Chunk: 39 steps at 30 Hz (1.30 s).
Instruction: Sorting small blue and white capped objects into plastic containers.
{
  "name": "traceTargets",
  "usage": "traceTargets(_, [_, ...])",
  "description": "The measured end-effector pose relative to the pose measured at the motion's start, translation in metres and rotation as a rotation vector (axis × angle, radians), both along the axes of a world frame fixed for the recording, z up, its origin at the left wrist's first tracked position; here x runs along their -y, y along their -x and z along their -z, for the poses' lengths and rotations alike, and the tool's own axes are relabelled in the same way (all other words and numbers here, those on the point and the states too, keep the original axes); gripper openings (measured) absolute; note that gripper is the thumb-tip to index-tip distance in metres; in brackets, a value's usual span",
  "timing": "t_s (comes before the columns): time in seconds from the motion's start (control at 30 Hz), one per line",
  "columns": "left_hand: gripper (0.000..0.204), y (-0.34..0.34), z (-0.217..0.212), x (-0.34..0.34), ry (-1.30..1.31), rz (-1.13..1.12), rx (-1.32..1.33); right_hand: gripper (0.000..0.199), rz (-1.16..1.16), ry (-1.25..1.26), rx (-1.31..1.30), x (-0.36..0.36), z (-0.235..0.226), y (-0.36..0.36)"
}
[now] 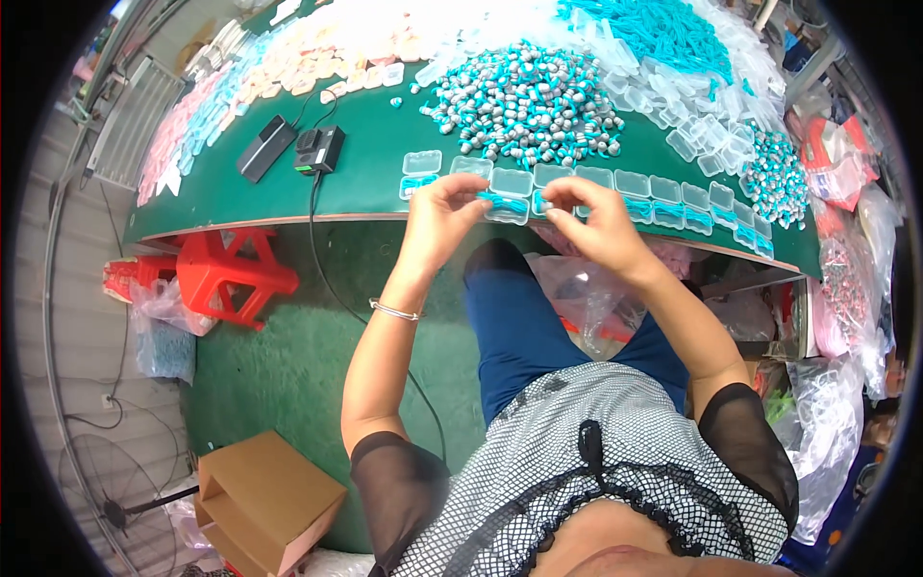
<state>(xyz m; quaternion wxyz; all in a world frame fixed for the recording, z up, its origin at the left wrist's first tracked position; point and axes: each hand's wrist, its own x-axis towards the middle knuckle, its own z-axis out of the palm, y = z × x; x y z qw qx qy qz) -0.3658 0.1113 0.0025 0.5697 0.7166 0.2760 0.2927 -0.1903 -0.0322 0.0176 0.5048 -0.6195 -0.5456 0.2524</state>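
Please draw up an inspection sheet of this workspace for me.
Surface: green table, heaped along its far side.
Job's things: a row of open plastic boxes along the near edge, several holding teal pieces; a pile of grey-and-teal parts behind.
Clutter: two black devices on the left; loose plastic boxes on the right.
Hands: left hand and right hand both at the row, fingertips near teal pieces; grip unclear.
Cables: black cable drops from one device past the table edge.
Surroundings: red stool, cardboard box, plastic bags.
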Motion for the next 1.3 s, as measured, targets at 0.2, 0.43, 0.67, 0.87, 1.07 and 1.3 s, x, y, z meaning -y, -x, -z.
traceTargets(0.2, [0.026,-0.008,-0.007,0.004,-0.65,0.058,-0.201,0.008,0.136,-0.097,0.574,-0.023,0.026,0.017])
traceTargets(0.43, [0.024,-0.012,-0.007,-0.008,-0.752,0.19,-0.263,0.012,0.219,-0.143,0.689,-0.025,0.036,0.021])
traceTargets(0.67, [0.017,-0.011,0.002,-0.007,-0.581,0.17,-0.104,0.011,0.226,-0.168,0.723,-0.026,0.042,0.019])
traceTargets(0.87, [0.021,-0.012,0.004,-0.005,-0.586,0.092,-0.07,0.01,0.231,-0.173,0.737,-0.027,0.039,0.02])
traceTargets(1.07, [0.025,-0.015,0.008,-0.004,-1.001,0.091,-0.089,0.01,0.233,-0.163,0.736,-0.029,0.039,0.02])
traceTargets(1.3, [0.022,-0.012,0.004,-0.007,-1.084,0.245,-0.196,0.008,0.234,-0.129,0.724,-0.03,0.041,0.02])
